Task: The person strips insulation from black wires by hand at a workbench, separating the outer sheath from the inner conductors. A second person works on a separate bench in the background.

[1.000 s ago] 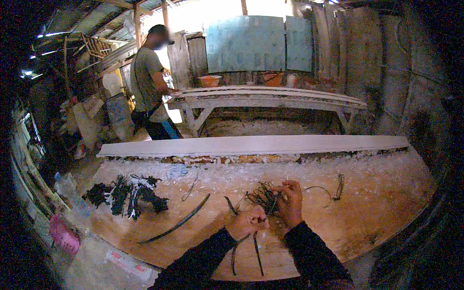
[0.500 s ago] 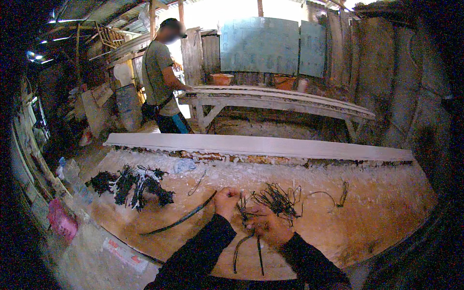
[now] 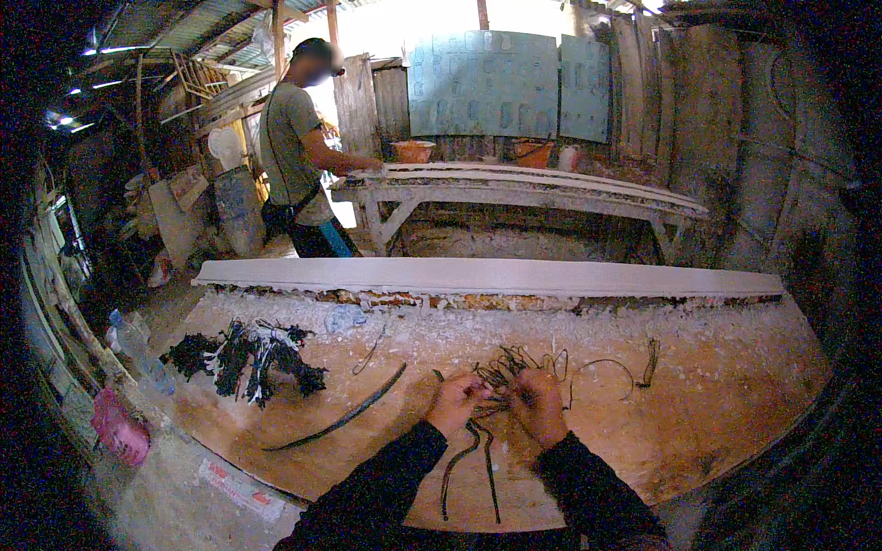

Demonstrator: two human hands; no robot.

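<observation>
In the head view, we are looking down at a wooden counter (image 3: 698,413) dusted with pale crumbs, and we are working a tangle of dark strips (image 3: 501,372) lying near its middle, just ahead of us. Our left hand (image 3: 457,401) is closing its fingers on strands at the tangle's near left edge, and our right hand (image 3: 537,404) is pinching strands at its near right edge; both hands are clamped on the tangle, close together but not touching. Two loose ends are trailing from between the hands toward us across the wood.

To the left, a long dark curved strip (image 3: 344,418) is lying alone on the counter, and farther left a bundle of dark tufts tied with pale cord (image 3: 248,358) is resting near the edge. A thin bent wire (image 3: 634,363) is lying to the right of the tangle. A long pale plank (image 3: 487,275) is running across the far side of the counter.

Beyond it, a person in a grey shirt (image 3: 294,156) is standing at a second, whitish bench (image 3: 524,188). An orange tub (image 3: 413,151) is sitting behind that bench; we cannot tell what it holds. A pink bag (image 3: 115,432) is hanging off the counter's left edge.
</observation>
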